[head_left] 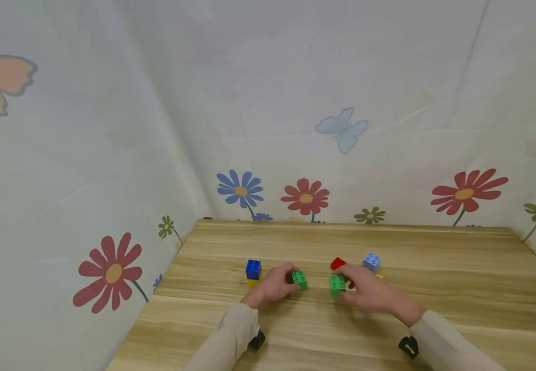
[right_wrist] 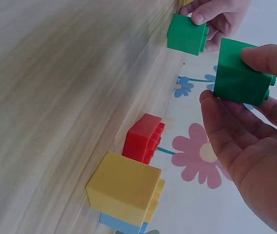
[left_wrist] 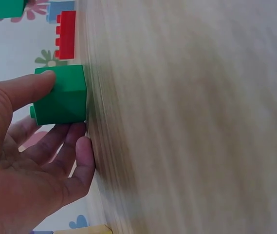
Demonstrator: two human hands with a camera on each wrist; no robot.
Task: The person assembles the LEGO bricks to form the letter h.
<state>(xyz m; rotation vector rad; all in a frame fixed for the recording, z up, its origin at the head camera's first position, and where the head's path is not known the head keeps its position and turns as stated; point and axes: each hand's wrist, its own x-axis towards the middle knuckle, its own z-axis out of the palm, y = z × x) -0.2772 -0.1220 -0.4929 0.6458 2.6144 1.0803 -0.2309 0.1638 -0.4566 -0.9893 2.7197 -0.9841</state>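
Observation:
My left hand (head_left: 274, 283) pinches a green toy brick (head_left: 299, 280) between thumb and fingers; in the left wrist view that brick stands studs up at the tabletop. To its right, my right hand (head_left: 370, 292) grips a second green brick (right_wrist: 243, 73), which the right wrist view shows raised off the table. A gap separates the two green bricks. Just beyond the right hand lies a red brick (head_left: 337, 263). Partly hidden by that hand is a yellow brick (right_wrist: 123, 187), with a light blue brick (head_left: 372, 262) behind it.
Left of the left hand, a dark blue brick (head_left: 253, 269) sits on a yellow brick (head_left: 253, 283), partly covered by the hand. The wooden table (head_left: 458, 278) ends at a pale curtain (head_left: 268, 129) printed with flowers and butterflies, behind and at the sides.

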